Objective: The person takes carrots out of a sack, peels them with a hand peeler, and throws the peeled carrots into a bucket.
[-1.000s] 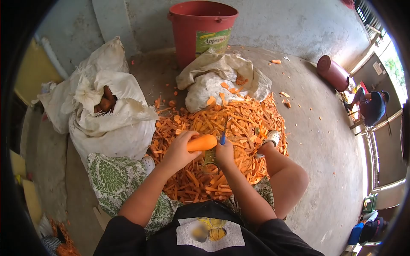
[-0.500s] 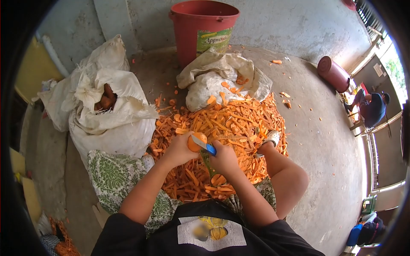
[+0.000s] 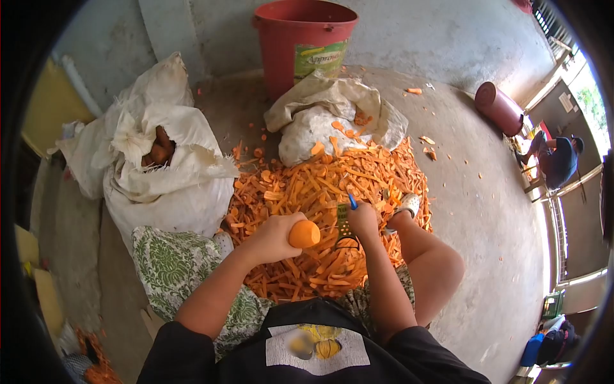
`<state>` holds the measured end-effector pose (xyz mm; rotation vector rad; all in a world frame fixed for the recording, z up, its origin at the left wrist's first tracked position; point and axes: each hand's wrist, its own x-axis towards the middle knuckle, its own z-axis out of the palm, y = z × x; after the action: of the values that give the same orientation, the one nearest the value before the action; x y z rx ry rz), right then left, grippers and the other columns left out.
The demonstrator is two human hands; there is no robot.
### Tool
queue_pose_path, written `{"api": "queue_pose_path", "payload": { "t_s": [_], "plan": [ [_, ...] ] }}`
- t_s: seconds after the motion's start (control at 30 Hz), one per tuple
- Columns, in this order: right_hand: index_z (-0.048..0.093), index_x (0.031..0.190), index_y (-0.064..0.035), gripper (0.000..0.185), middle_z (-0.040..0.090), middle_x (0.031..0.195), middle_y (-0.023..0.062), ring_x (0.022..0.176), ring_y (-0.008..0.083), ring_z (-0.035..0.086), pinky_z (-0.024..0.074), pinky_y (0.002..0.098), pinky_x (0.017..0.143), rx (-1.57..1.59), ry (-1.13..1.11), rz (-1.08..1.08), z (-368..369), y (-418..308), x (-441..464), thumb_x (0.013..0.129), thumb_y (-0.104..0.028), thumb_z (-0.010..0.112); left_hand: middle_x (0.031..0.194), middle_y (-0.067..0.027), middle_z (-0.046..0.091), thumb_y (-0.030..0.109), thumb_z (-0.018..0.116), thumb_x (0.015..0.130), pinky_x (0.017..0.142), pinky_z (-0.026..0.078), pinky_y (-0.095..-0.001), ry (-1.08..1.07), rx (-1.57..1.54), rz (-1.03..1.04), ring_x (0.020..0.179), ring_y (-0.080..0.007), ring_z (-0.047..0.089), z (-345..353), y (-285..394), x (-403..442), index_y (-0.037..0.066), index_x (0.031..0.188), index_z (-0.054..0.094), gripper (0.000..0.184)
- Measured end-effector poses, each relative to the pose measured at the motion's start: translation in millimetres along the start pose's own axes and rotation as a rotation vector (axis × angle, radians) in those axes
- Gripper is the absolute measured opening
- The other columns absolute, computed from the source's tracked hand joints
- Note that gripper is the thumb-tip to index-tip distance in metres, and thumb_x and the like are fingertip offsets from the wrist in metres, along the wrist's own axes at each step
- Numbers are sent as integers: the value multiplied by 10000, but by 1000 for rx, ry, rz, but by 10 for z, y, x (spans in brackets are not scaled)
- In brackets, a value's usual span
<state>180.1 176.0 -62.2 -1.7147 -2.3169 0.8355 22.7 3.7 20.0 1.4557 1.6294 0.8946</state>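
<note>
My left hand (image 3: 276, 238) is closed around a thick, peeled carrot (image 3: 304, 234), its blunt orange end pointing right. To the right, my right hand (image 3: 363, 221) is closed on a blue-handled knife (image 3: 352, 201), whose blade I cannot make out. Beside the same hand hangs a flat green tool with dark markings (image 3: 344, 225); its exact kind is unclear, and so is how the fingers hold it. Below and beyond both hands spreads a heap of orange peelings and slices (image 3: 313, 185).
White sacks (image 3: 169, 198) stand at left, one torn open over brownish roots (image 3: 160, 150). Behind the heap are a crumpled sack (image 3: 313, 131) and a red bucket (image 3: 278, 57). A maroon container (image 3: 499, 110) lies far right, near a seated person (image 3: 558, 165). My bare leg (image 3: 432, 272) borders the heap.
The knife has come off the carrot's end. My right hand has moved right, away from the carrot, which has tipped and dropped slightly lower in my left hand.
</note>
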Motion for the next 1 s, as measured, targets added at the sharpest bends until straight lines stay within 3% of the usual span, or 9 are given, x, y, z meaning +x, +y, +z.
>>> {"api": "queue_pose_path", "payload": {
  "t_s": [0.1,0.23,0.4,0.5,0.6,0.63,0.77,0.83,1.0],
  "plan": [
    [588,787,-3,273,583,687,209,663,358,573,449,429,621,-2,61,-32,-139,-84,-21,803,-266,521,831,-143,596,90,612,646,655,457,-377,-14,184,-69,791,-313,586,78,-133,7,49,954,501,331],
    [577,772,-9,261,579,687,208,662,351,574,442,425,608,50,45,-42,-327,-176,-110,801,-265,534,813,-115,599,94,610,614,625,473,-393,-406,814,70,787,-285,595,390,-334,-42,59,861,522,265],
    [568,777,-4,268,574,668,201,633,345,567,433,419,580,51,-2,-83,-437,-211,-165,812,-265,523,814,-103,611,217,660,600,633,474,-399,-993,861,25,787,-273,595,-143,-16,264,134,980,561,401],
    [562,795,-1,273,565,647,194,609,336,558,427,414,564,62,-12,-136,-479,-224,-189,819,-269,515,895,-105,570,213,697,556,750,441,-373,-468,754,211,868,-252,550,-1221,438,874,75,933,553,426],
    [564,808,-6,266,561,637,191,604,333,558,423,412,557,54,-15,-133,-484,-219,-199,820,-267,514,1116,-113,497,222,635,673,856,397,-368,684,881,414,1011,-262,490,-2147,1058,1363,68,1072,509,445],
    [563,812,-5,265,560,639,191,604,336,555,421,412,557,52,-23,-125,-503,-237,-215,820,-265,513,1162,-123,474,222,593,726,889,377,-360,949,992,318,1031,-267,483,-2306,1277,1350,47,1087,492,414],
    [557,810,-5,276,552,643,199,604,340,546,416,409,558,115,11,-141,-667,-312,-297,824,-275,504,1137,-130,480,213,582,742,885,383,-356,962,873,382,1009,-279,495,-2466,1317,1270,60,1104,485,405],
    [548,794,-3,284,542,635,200,595,339,539,410,408,553,147,55,-177,-707,-282,-291,826,-280,500,1102,-129,494,195,562,759,842,406,-362,689,1019,350,978,-274,510,-2339,885,1113,59,1057,498,333],
    [492,747,6,296,468,554,123,512,230,446,373,352,530,211,73,-190,-668,-213,-255,826,-279,508,832,-146,608,257,507,788,685,442,-346,64,898,-345,759,-267,572,-2711,-812,390,27,895,549,257]
  ]
}}
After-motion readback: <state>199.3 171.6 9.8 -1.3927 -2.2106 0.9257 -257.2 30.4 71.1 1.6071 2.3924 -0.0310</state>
